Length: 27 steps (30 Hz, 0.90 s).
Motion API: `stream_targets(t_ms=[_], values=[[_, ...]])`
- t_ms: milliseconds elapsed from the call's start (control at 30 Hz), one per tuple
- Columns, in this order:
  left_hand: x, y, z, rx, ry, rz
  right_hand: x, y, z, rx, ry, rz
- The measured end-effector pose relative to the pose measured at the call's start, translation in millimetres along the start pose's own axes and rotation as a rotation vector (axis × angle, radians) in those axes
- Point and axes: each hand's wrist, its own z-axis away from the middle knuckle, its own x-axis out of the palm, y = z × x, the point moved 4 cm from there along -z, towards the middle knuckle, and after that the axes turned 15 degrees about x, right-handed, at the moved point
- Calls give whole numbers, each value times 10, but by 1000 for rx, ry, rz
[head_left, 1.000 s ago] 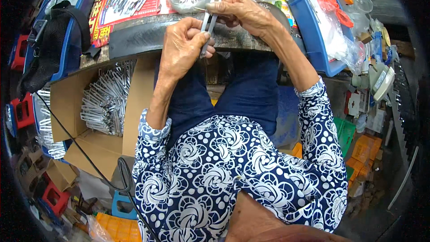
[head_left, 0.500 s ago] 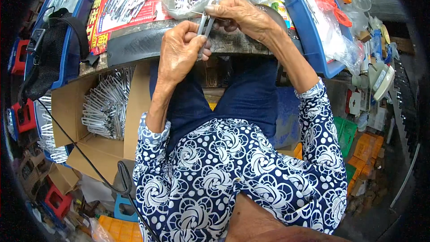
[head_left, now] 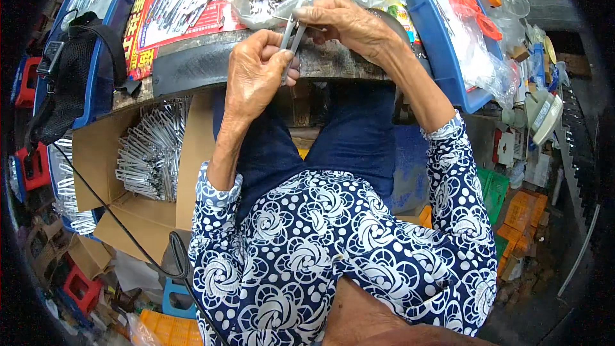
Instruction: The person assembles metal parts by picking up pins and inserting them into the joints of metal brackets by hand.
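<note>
Here on my left the open cardboard box (head_left: 96, 166) sits with silvery metal parts (head_left: 150, 154) heaped inside, and now comes my left hand (head_left: 250, 83), thumb and fingers closed around the lower end of a slim grey piece (head_left: 298, 37) that slants upward by the dark edge of the bench (head_left: 205, 61). At the piece's upper end it's my right hand (head_left: 349, 22), thumb and fingertips pinched on it, and farther right stands a blue tray (head_left: 442, 38), clear plastic wrap (head_left: 496, 77) spilling over its side.

Red stools (head_left: 93, 289) and orange crates (head_left: 170, 328) crowd the dim floor (head_left: 535, 313).
</note>
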Motion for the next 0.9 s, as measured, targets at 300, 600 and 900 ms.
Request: stream_targets(t_ms=[300,600,900], values=[[40,37,25,38,6,0,115,-128,78,-121,86,124],[99,8,39,1,2,92,22,-86,61,-102,72,170],[107,-11,13,13,24,157,-55,-43,74,-68,39,125]])
